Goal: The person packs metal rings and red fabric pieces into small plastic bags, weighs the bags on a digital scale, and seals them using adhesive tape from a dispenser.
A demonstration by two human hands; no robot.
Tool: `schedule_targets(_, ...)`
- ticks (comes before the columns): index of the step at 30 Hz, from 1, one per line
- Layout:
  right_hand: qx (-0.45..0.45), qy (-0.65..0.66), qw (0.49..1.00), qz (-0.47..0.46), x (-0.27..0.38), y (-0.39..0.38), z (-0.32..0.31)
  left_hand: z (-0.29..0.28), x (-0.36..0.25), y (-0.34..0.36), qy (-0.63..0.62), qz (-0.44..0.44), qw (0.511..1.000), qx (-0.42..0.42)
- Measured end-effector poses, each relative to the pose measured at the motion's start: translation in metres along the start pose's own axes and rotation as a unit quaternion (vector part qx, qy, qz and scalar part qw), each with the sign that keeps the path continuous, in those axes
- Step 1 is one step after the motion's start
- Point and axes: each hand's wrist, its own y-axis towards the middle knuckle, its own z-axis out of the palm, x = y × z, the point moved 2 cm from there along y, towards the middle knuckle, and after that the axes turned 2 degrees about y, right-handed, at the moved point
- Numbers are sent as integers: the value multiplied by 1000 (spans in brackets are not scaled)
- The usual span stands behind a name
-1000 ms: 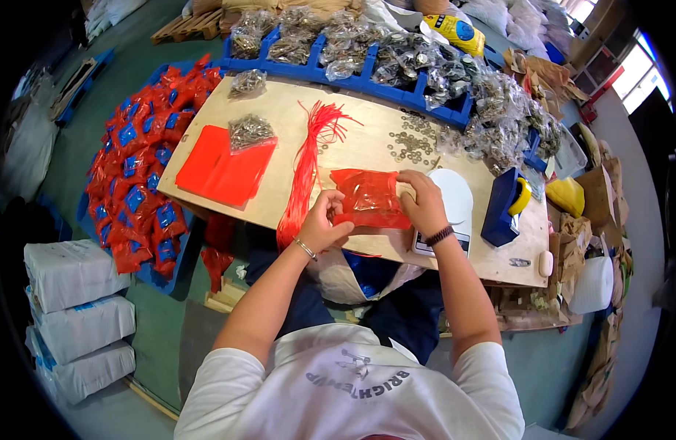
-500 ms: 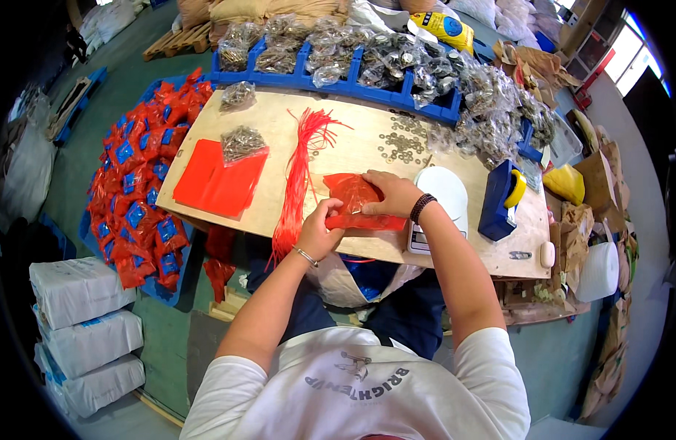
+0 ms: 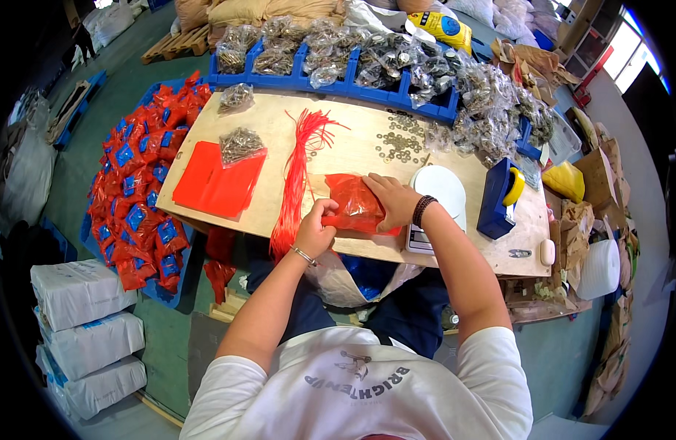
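Note:
A red plastic bag [image 3: 352, 196] lies at the front middle of the table, with something shiny and hard to make out inside it. My left hand [image 3: 318, 226] is closed, pinching the bag's near left corner. Across the bag's right side rests my right hand [image 3: 389, 199], its fingers stretched out and the thumb apart, pressing on the plastic. Just left of the bag runs a bundle of red plastic ties [image 3: 297, 176]. A white scale [image 3: 439, 194] stands under and beside my right wrist.
Flat red bags [image 3: 209, 180] lie on the left under a clear bag of hardware [image 3: 241, 145]. Loose washers [image 3: 402, 139] are scattered behind. Blue bins [image 3: 330, 86] of bagged parts line the far edge. A blue tape dispenser [image 3: 495, 202] stands right; filled red bags [image 3: 136, 187] are heaped left.
My right hand has flattened and spread over the bag, which now lies flatter and shows more of its surface. My left hand has shifted slightly left, still at the bag's near edge.

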Motion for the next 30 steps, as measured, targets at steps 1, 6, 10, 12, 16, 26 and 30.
schedule_targets(1, 6, -1, 1000, -1, -1, -2, 0, 0, -1, 0, -10, -11, 1000, 3)
schedule_targets(6, -24, 39, 999, -12, -12, -11, 7, 1, 12, 5, -45, -2, 998, -35)
schedule_targets(10, -74, 74, 993, 45, 0, -31, 17, 4, 15, 11, -115, 1, 986, -121)
schedule_targets(12, -130, 11, 984, 122, 21, -51, 33, 5, 14, 12, -123, 4, 981, -149)
schedule_targets(16, -140, 29, 984, 108, 82, -81, 60, -2, 24, 9, -174, -8, 969, -177)
schedule_targets(26, -42, 307, 950, -48, 68, -87, 173, -6, -51, 2, 56, 136, 977, -157)
schedule_targets(30, -73, 342, 935, 52, 32, -95, 206, 21, -92, 26, 277, 251, 926, -49)
